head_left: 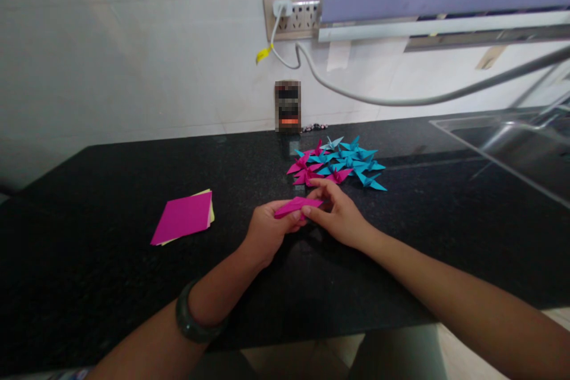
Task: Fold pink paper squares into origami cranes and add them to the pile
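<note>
A folded magenta paper piece (296, 206) is held between both hands just above the black counter (111, 190). My left hand (269, 230) is closed around its left end, thumb on top. My right hand (337, 212) pinches its right end with thumb and fingers. Just behind the hands lies a cluster of finished origami cranes (341, 164), several blue and several magenta. A stack of square paper sheets (183, 218), magenta on top with yellow below, lies to the left of my left hand.
A small dark device (287, 106) leans against the white wall behind the cranes. A wall socket strip (294, 15) with a plugged white cable sits above it. A steel sink (512, 142) is at the right. My left wrist wears a dark bangle (189, 320).
</note>
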### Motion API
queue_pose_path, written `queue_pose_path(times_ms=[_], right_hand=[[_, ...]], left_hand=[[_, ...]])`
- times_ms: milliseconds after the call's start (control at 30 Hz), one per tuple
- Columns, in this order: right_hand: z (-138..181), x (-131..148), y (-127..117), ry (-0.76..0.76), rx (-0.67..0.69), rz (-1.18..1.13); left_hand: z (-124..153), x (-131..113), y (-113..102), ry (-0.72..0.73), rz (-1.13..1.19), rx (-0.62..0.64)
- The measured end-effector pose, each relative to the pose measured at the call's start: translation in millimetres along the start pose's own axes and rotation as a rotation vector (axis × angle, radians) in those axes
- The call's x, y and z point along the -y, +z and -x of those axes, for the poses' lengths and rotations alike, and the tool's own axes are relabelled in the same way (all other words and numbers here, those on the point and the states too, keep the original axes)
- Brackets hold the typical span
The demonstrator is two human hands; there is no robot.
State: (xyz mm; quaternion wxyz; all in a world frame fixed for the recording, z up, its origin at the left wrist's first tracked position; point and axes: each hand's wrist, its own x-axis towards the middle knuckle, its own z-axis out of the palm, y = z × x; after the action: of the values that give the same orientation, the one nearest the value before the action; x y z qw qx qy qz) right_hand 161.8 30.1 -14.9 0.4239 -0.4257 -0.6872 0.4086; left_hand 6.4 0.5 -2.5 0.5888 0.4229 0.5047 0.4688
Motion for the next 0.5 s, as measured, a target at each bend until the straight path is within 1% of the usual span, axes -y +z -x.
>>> queue_pose_path(times_ms=[67, 133, 300, 500], right_hand=[[-0.8, -1.1, 0.6, 0.063, 0.068, -0.121], [-1.3, -0.7, 0.4, 0.086, 0.093, -0.171], [-0.3, 2.6, -0.8, 0.086, 0.098, -0.159], [2.3, 4.2, -0.3, 0.096, 0.116, -0.147]], left_hand=[[0.9, -1.3, 1.1, 0.008, -0.007, -0.003], [1.3, -2.5, 2.0, 0.012, -0.012, -0.014], [0.9, -4.3, 3.1, 0.027, -0.055, -0.048], [2.2, -6.6, 4.3, 0.030, -0.096, -0.055]])
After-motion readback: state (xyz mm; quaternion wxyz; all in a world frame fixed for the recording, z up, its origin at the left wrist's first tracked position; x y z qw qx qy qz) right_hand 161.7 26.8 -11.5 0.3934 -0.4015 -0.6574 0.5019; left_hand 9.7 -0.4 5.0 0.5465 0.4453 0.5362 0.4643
